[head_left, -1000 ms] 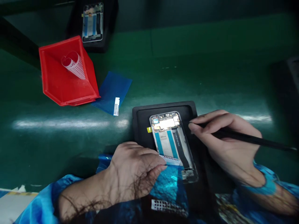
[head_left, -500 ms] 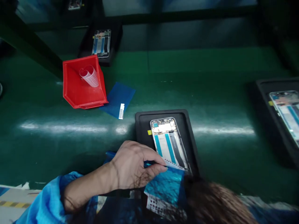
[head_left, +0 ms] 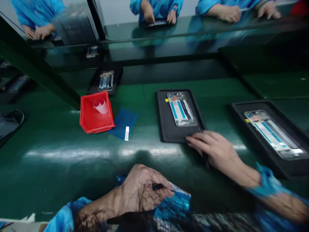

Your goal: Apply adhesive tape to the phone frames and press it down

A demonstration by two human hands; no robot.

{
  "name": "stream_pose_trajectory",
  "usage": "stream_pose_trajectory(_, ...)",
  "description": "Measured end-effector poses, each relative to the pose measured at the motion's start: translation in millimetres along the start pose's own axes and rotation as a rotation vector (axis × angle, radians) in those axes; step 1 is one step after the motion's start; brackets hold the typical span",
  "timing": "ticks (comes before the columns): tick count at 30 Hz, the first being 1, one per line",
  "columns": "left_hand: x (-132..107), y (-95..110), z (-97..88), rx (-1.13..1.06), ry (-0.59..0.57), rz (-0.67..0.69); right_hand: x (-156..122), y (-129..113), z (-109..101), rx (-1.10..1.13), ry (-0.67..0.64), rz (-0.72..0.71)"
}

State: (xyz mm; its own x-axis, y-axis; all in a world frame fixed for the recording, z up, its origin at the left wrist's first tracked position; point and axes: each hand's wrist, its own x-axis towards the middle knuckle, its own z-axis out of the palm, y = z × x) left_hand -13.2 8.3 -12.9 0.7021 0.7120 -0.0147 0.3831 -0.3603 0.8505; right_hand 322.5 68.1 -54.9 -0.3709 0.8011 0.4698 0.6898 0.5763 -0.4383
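Note:
My left hand (head_left: 147,190) is closed at the front of the bench, thumb and fingers pinching a shiny blue sticker sheet (head_left: 177,201) with white dotted strips. Loose hair in front of the camera covers part of both. My right hand (head_left: 214,146) has its fingertips at the near right corner of a black tray (head_left: 166,129). A thin dark tool (head_left: 207,161), its kind unclear, shows beneath that hand and seems held in it. On the tray lies an opened phone (head_left: 182,109) with blue strips inside and a yellow tab at its left side.
Left of the tray stands a red bin (head_left: 95,120) holding a curled dotted sheet (head_left: 100,106). Beside it lies a blue film (head_left: 125,120) with a white dotted label. Another phone tray (head_left: 238,109) sits at right. A green post (head_left: 48,74) rises left. Co-workers' hands (head_left: 149,14) work across the bench.
The tray with the phone now lies farther from me, with my right hand at its near edge. My left hand still pinches the blue sheet. The view has tilted up, showing co-workers.

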Motion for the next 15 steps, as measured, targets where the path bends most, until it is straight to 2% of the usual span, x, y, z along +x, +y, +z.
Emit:
stream_pose_trajectory(2, 2, -3, 0.0, -0.041, -0.018, -0.069, 51, 40, 14, -0.086, -0.023, -0.009)
stream_pose_trajectory(4, 3, -6, -1.5, -0.048, -0.026, -0.131, 104, 71, 32, -0.153, -0.031, 0.016)
stream_pose_trajectory(6, 5, -8, -3.9, -0.029, -0.019, -0.185, 149, 87, 51, -0.204, -0.014, 0.065)
stream_pose_trajectory(8, 6, -11, -6.0, 0.009, 0.002, -0.229, 178, 92, 69, -0.238, 0.025, 0.121)
stream_pose_trajectory(10, 7, -14, -6.8, 0.043, 0.017, -0.251, 187, 91, 79, -0.263, 0.065, 0.169)
stream_pose_trajectory(12, 8, -17, -5.8, 0.057, 0.021, -0.245, 175, 91, 75, -0.285, 0.08, 0.204)
stream_pose_trajectory(13, 9, -18, -4.8, 0.053, 0.021, -0.233, 163, 93, 66, -0.298, 0.074, 0.221)
stream_pose_trajectory(15, 9, -19, -2.4, 0.031, 0.03, -0.2, 132, 101, 32, -0.335, 0.056, 0.279)
